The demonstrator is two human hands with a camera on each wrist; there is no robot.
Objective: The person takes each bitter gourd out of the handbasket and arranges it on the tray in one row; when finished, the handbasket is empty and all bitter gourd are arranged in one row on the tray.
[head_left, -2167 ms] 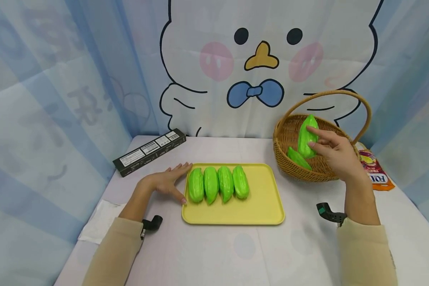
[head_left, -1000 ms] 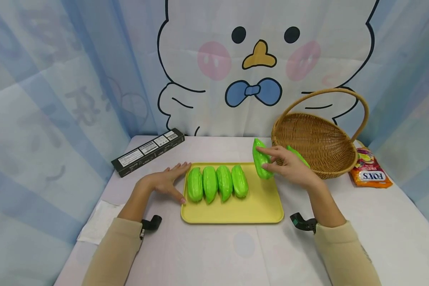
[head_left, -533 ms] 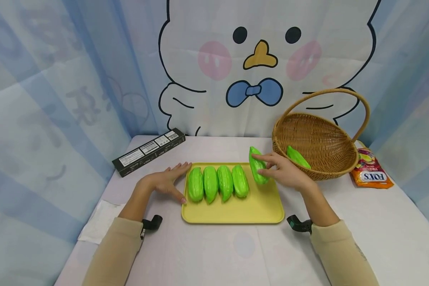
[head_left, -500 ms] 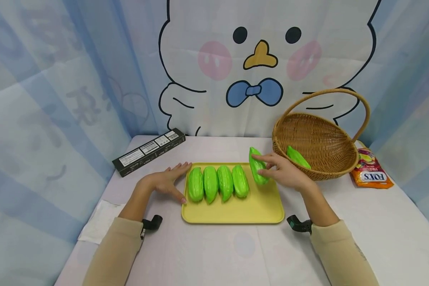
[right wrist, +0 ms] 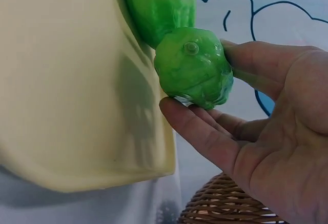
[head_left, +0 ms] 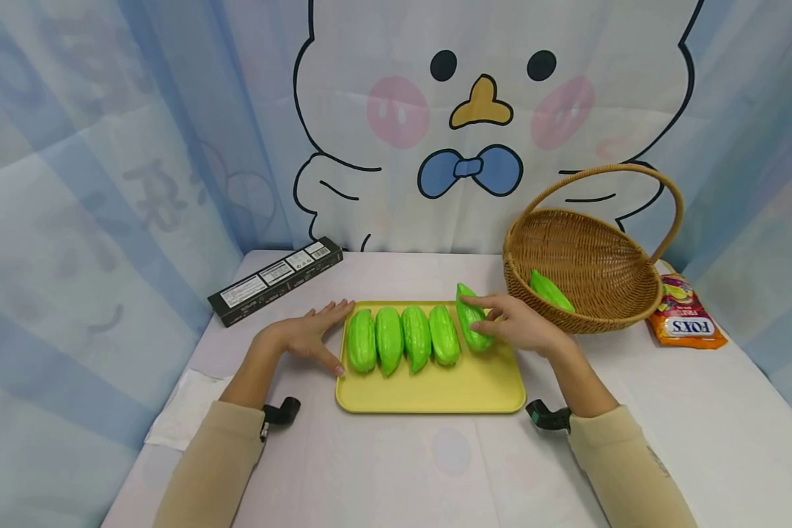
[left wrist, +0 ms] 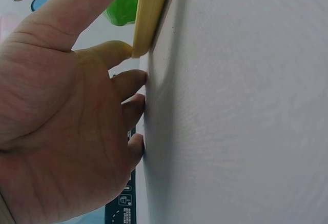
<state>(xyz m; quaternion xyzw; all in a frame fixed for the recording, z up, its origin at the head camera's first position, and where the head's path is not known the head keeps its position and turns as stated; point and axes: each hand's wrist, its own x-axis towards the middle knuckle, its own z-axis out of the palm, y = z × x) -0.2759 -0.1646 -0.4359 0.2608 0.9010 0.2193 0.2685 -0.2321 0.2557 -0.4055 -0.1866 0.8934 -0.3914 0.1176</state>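
Observation:
On the yellow tray (head_left: 429, 392), several bright green, ribbed, tapered vegetables, like toy bitter gourds, lie side by side in a row (head_left: 402, 339). Over the tray's right part, my right hand (head_left: 518, 323) pinches another such green bitter gourd (head_left: 471, 319) between thumb and fingers. The right wrist view shows its rounded stem end (right wrist: 192, 70) facing the camera, close to a neighbouring gourd (right wrist: 161, 6); whether it touches the tray I cannot tell. My left hand (head_left: 306, 337) is spread at the tray's left edge, its fingertips touching the rim (left wrist: 146, 29).
A wicker basket (head_left: 594, 257) with a tall handle stands at the back right, one green gourd (head_left: 551, 290) in it. Beside it lies an orange snack packet (head_left: 686, 315). A long black box (head_left: 276, 281) lies back left, a white cloth (head_left: 183, 411) front left.
My right hand has brought the green gourd from the basket leftward over the tray, then lowered it beside the row. The left hand has stayed at the tray's edge.

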